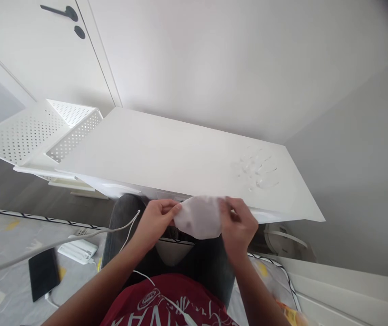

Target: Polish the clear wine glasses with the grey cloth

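My left hand [158, 219] pinches the left edge of a soft white wipe or cloth [198, 218], thumb on top. At the opposite edge my right hand [238, 224] grips it, slightly blurred. The cloth hangs spread between both hands, above my lap and in front of the near edge of the white table [160, 142]. I cannot tell whether it is paper or fabric. A clear puddle of water [256, 168], broken into drops and streaks, lies on the right part of the tabletop.
A white perforated basket cart [27, 136] adjoins the table's left end. On the bedding at left lie a black phone [43, 274] and a white power bank [77, 250]. A pale cable [88, 234] crosses near my left arm. A wall stands behind the table.
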A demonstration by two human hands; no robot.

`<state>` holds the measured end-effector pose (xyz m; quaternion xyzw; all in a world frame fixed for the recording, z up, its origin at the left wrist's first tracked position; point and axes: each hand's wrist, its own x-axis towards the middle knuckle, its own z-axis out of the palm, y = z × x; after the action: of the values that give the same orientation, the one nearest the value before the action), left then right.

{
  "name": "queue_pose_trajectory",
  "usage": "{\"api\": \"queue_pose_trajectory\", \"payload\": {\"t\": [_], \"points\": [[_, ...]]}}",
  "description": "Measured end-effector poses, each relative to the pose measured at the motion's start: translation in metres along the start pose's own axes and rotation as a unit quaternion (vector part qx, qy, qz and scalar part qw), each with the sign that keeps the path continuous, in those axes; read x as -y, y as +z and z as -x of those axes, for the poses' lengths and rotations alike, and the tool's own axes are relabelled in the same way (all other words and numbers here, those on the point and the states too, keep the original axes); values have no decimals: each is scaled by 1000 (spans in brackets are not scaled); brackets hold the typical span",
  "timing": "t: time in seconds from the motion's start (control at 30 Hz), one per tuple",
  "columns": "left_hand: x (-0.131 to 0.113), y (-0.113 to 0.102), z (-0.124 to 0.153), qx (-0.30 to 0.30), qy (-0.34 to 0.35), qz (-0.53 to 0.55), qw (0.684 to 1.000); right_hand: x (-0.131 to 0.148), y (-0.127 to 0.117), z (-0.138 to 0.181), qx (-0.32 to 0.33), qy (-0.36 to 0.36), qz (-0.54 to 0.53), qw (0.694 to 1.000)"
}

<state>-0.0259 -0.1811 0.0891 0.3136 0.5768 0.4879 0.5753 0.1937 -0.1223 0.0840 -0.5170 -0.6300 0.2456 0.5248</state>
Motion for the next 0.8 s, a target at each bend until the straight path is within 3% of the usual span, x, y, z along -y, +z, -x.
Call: {"api": "queue_pose_trajectory", "payload": {"t": [0.1,0.17,0.3,0.43,0.57,0.7,0.73,0.8], "points": [[3,24,4,53,-16,87,995,6,20,26,109,-123,31,986],[3,31,5,59,-10,120,991,5,30,37,164,-159,42,973],[0,24,7,48,4,147,988,-1,32,38,238,-195,64,949],[-2,16,8,8,34,90,995,0,24,35,293,-256,77,918],[-7,13,8,-73,116,7,991,3,20,46,333,-188,35,923],[-20,4,9,-121,195,-140,963,-1,13,57,461,-105,-22,881],[-23,0,9,-106,207,-175,957,-3,11,56,456,-97,-23,884],[-28,-6,10,-46,225,-232,945,-5,5,46,381,-78,-18,921]]}}
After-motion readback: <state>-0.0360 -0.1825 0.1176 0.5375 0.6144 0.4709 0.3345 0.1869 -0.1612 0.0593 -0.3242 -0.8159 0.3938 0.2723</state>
